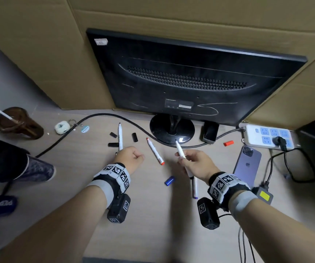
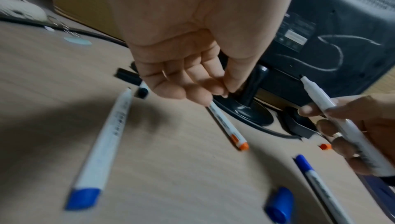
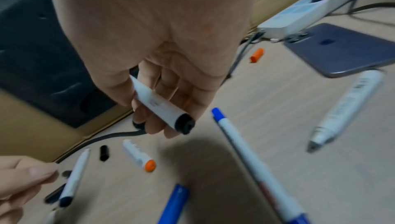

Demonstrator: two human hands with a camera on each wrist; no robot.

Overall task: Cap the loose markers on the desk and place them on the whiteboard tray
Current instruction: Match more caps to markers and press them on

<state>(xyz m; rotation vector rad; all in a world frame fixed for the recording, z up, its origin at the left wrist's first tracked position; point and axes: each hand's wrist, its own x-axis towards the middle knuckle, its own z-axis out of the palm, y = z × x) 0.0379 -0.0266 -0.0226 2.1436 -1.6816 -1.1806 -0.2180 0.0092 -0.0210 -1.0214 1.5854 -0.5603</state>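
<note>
My right hand point(image 1: 192, 162) grips an uncapped white marker point(image 1: 181, 151), its black tip pointing up toward the monitor; the marker point(image 3: 158, 104) also shows in the right wrist view. My left hand point(image 1: 132, 158) hovers over the desk with its fingers curled and thumb against the fingertips point(image 2: 213, 91); nothing shows between them. A red marker point(image 1: 154, 150) lies uncapped between my hands. Another bare-tipped marker point(image 1: 120, 136) lies just beyond my left hand, with three black caps point(image 1: 134, 137) around it. A blue cap point(image 1: 169, 180) and a blue marker point(image 1: 195, 188) lie near my right wrist. A red cap point(image 1: 228, 143) lies further right.
A black monitor point(image 1: 190, 76) on a round base point(image 1: 171, 130) stands behind the markers, and a black cable point(image 1: 96, 115) crosses the desk. A phone point(image 1: 247, 164) and a power strip point(image 1: 266, 136) lie to the right. A brown cup point(image 1: 18, 122) is at the left. No whiteboard tray is in view.
</note>
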